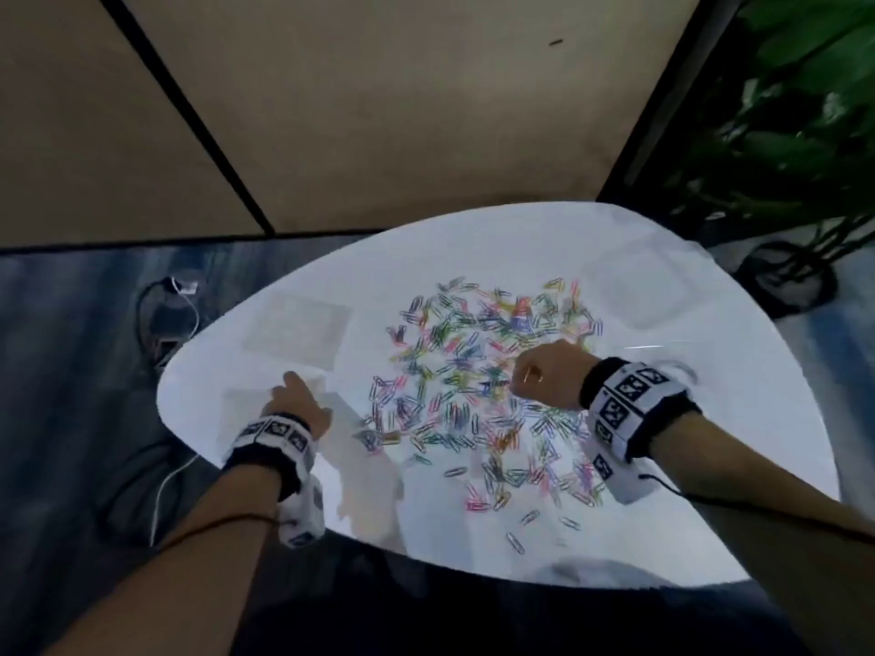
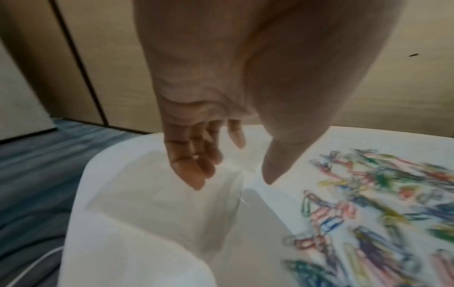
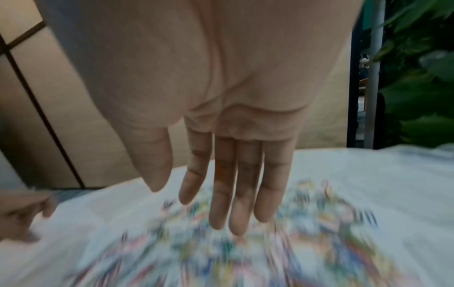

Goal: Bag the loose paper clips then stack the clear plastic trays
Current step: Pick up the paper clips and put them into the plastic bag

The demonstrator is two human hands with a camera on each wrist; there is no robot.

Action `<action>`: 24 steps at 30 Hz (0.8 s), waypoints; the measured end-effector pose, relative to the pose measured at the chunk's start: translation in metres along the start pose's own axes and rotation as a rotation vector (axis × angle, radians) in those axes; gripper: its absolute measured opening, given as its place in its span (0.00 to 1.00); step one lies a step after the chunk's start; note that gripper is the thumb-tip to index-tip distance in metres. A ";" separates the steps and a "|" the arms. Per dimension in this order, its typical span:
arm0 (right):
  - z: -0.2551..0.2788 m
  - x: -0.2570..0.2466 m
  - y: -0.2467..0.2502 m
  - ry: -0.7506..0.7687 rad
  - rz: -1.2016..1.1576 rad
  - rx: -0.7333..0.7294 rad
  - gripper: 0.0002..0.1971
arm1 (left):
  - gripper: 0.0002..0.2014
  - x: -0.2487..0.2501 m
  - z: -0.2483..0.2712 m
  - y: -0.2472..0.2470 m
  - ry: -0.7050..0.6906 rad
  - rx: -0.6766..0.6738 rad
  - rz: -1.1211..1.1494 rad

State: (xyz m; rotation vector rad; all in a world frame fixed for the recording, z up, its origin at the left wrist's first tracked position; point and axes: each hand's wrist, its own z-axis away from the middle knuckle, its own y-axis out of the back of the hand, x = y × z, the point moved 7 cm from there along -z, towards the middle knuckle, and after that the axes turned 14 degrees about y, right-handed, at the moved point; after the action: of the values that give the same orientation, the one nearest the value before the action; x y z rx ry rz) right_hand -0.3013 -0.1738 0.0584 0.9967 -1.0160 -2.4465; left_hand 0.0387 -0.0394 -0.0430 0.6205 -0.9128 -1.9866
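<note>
- A person's left hand (image 1: 297, 403) reaches out over the near-left part of a white rounded bench (image 1: 497, 243), its fingers (image 2: 196, 165) extended and relaxed, holding nothing that can be made out.
- Directly beneath that hand lies a clear plastic bag (image 2: 172, 203), flat on the bench; the fingertips hover at or just above its far edge, and contact cannot be confirmed.
- The right hand (image 1: 549, 374) hangs over the middle of the bench, palm down, with its fingers (image 3: 222, 194) straight and held together, gripping nothing.
- The right wrist view shows those fingertips just above a blurred mass of colour, and whether they touch it cannot be told.
- A wide scatter of loose paper clips (image 1: 487, 385) in pink, blue, green, yellow and purple covers the bench between the two hands and spreads beyond the right hand on its far and near sides.
- A few stray clips lie apart from the main scatter, close to the bench's near edge below the right wrist.
- One clear plastic tray (image 1: 296, 331) sits just beyond the left hand, faint against the white surface.
- A second clear plastic tray (image 1: 639, 291) sits beyond the right hand, near the far right rim of the bench.
- Both wrists carry white bands (image 1: 625, 409) printed with black square markers.
- Past the bench, beyond the right hand, stands a potted plant (image 1: 795, 134); beyond the left hand, a white cable (image 1: 189, 305) lies on the blue carpet.
</note>
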 end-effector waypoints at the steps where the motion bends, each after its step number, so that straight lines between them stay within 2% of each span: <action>1: 0.002 0.003 -0.027 -0.004 0.019 -0.049 0.11 | 0.48 -0.004 -0.008 -0.010 0.023 0.023 0.045; 3: 0.007 0.015 -0.074 -0.001 0.097 -0.113 0.13 | 0.45 -0.011 -0.019 -0.030 0.009 0.068 0.084; 4: 0.011 0.017 -0.094 0.003 0.100 -0.111 0.12 | 0.41 -0.015 -0.021 -0.031 -0.016 0.100 0.097; 5: 0.017 0.019 -0.105 0.020 0.096 -0.052 0.08 | 0.34 -0.021 -0.022 -0.037 -0.051 0.132 0.103; 6: 0.026 0.026 -0.112 0.004 0.099 0.030 0.09 | 0.27 -0.024 -0.015 -0.041 -0.094 0.180 0.112; 8: 0.048 0.047 -0.124 -0.101 0.100 0.168 0.23 | 0.17 -0.030 0.002 -0.047 -0.164 0.226 0.142; 9: 0.065 0.059 -0.134 -0.209 0.082 0.210 0.33 | 0.15 -0.034 0.013 -0.052 -0.178 0.219 0.137; 11: 0.100 0.083 -0.162 -0.448 -0.011 0.199 0.54 | 0.14 -0.045 0.046 -0.068 -0.200 0.141 0.119; 13: 0.117 0.103 -0.184 -0.575 -0.059 0.187 0.66 | 0.11 -0.047 0.069 -0.068 -0.239 0.119 0.131; 15: 0.112 0.109 -0.186 -0.599 -0.082 0.244 0.66 | 0.07 -0.044 0.088 -0.055 -0.283 0.111 0.240; 18: 0.095 0.085 -0.173 -0.531 0.013 0.263 0.59 | 0.12 -0.029 0.112 -0.018 -0.338 0.194 0.332; 21: 0.081 0.070 -0.171 -0.467 -0.140 0.316 0.56 | 0.16 -0.016 0.142 0.007 -0.374 0.247 0.328; 24: 0.057 0.062 -0.171 -0.405 -0.196 0.342 0.53 | 0.15 0.005 0.171 0.020 -0.444 0.244 0.370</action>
State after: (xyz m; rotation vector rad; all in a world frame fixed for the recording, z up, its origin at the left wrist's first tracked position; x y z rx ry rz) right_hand -0.3886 -0.0570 -0.0643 0.7334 -1.5789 -2.7658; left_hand -0.0734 0.0120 0.0768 0.1166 -1.4403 -1.7126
